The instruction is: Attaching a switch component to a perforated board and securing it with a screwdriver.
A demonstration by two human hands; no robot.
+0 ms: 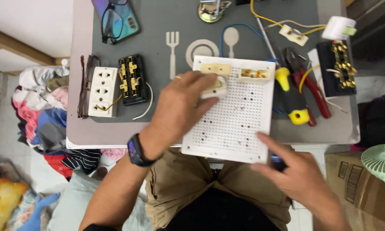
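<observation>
A white perforated board (pixel 235 115) lies at the table's near edge, over my lap. My left hand (pixel 179 105), with a ring and a dark wristwatch, presses a small white fitting (pixel 216 90) onto the board's upper left part, fingers closed on it. My right hand (pixel 295 171) grips the board's lower right corner, thumb on top. Two cream terminal blocks (pixel 214 68) (pixel 253 75) sit along the board's far edge.
On the grey mat (pixel 158 34): a white triple socket cover (pixel 102 91), its black socket base (pixel 132 79), glasses on a phone (pixel 114 19), a yellow-and-black screwdriver (pixel 291 96), red pliers (pixel 310 85), another black socket base (pixel 340 68), wires. A cardboard box (pixel 359 188) and green fan (pixel 382 162) stand right.
</observation>
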